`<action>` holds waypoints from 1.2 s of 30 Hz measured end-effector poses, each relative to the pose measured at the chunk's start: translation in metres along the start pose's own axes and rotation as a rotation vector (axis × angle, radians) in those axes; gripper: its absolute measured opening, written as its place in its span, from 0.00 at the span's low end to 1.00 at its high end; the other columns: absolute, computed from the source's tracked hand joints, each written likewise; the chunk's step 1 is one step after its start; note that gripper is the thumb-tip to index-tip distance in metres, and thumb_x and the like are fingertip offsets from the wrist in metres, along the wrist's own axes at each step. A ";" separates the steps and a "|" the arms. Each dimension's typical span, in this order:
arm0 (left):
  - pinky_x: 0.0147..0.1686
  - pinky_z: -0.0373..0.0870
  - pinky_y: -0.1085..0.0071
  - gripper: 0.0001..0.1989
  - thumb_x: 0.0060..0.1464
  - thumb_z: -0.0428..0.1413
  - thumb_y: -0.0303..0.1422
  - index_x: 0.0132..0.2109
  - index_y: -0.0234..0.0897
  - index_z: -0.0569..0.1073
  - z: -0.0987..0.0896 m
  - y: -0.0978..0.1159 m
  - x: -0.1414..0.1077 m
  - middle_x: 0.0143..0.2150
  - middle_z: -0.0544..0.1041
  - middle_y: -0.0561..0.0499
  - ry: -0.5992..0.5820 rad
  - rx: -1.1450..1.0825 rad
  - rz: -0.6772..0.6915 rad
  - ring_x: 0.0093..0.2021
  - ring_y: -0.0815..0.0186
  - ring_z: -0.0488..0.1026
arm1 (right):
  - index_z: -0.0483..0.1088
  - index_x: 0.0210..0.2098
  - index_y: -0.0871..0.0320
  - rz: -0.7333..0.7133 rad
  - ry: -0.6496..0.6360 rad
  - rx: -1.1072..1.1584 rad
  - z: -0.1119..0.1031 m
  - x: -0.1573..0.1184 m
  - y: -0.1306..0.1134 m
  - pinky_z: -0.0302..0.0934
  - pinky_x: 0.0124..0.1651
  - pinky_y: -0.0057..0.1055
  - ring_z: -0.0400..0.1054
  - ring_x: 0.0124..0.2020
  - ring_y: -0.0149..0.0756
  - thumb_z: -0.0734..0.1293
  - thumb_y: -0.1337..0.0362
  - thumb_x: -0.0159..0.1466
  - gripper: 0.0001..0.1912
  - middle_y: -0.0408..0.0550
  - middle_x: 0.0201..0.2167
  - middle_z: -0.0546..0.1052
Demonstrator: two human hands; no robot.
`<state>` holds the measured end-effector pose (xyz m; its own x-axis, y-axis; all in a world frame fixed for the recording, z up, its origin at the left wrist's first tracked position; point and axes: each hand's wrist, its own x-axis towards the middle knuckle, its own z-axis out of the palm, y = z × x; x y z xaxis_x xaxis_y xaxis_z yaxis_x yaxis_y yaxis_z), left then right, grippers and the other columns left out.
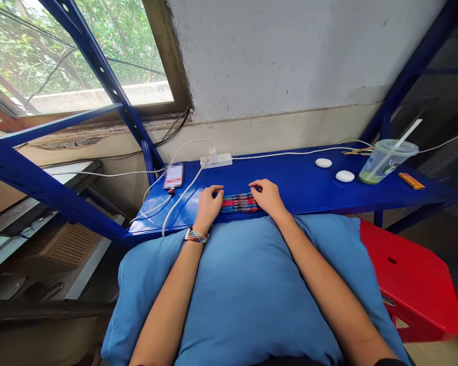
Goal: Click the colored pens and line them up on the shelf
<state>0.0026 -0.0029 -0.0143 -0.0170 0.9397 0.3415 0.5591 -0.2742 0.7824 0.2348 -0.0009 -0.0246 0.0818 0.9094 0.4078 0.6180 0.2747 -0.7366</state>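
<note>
A row of blue and red pens (239,203), their clear barrels lying side by side, rests near the front edge of the blue shelf table (282,178). At the row's left end, my left hand (209,205) has its fingers curled against the pens; a woven multicoloured band circles that wrist. My right hand (267,197) is bent around the right end, thumb and forefinger close together. Both hands hide the tips of the row. A blue pillow (248,284) lies beneath my forearms.
Behind the left hand are a white power strip (221,160), cables and a blurred phone (173,176). To the right stand two white oval objects (344,176), a plastic cup (387,161) with a straw and an orange packet (411,181). A red stool (412,279) sits beside the pillow.
</note>
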 end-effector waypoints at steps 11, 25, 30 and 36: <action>0.74 0.63 0.58 0.18 0.67 0.54 0.42 0.55 0.42 0.82 0.013 0.002 -0.005 0.64 0.82 0.46 -0.087 -0.514 -0.062 0.71 0.54 0.73 | 0.85 0.49 0.51 0.134 -0.079 0.441 0.019 0.000 -0.007 0.57 0.77 0.46 0.70 0.72 0.46 0.65 0.66 0.67 0.17 0.48 0.62 0.83; 0.65 0.71 0.63 0.15 0.69 0.52 0.39 0.46 0.41 0.82 0.010 0.008 -0.006 0.54 0.85 0.47 -0.027 -0.379 -0.055 0.61 0.57 0.78 | 0.84 0.39 0.52 0.073 -0.101 0.303 0.013 -0.003 -0.015 0.68 0.66 0.42 0.80 0.55 0.45 0.64 0.69 0.67 0.15 0.47 0.48 0.88; 0.65 0.71 0.64 0.14 0.68 0.52 0.39 0.45 0.41 0.82 0.013 0.006 -0.004 0.53 0.85 0.47 -0.018 -0.413 -0.050 0.60 0.58 0.78 | 0.84 0.36 0.53 0.066 -0.088 0.160 0.010 -0.005 -0.020 0.70 0.58 0.39 0.80 0.48 0.45 0.64 0.70 0.67 0.15 0.47 0.43 0.88; 0.64 0.72 0.64 0.15 0.67 0.51 0.38 0.44 0.41 0.82 0.011 0.008 -0.005 0.51 0.85 0.47 -0.018 -0.371 -0.056 0.59 0.58 0.79 | 0.83 0.33 0.52 0.043 -0.096 0.091 0.008 -0.007 -0.024 0.69 0.54 0.37 0.80 0.45 0.44 0.65 0.70 0.68 0.15 0.45 0.40 0.88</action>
<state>0.0164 -0.0078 -0.0162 -0.0222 0.9579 0.2863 0.2198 -0.2746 0.9361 0.2132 -0.0116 -0.0143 0.0287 0.9456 0.3241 0.5419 0.2578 -0.7999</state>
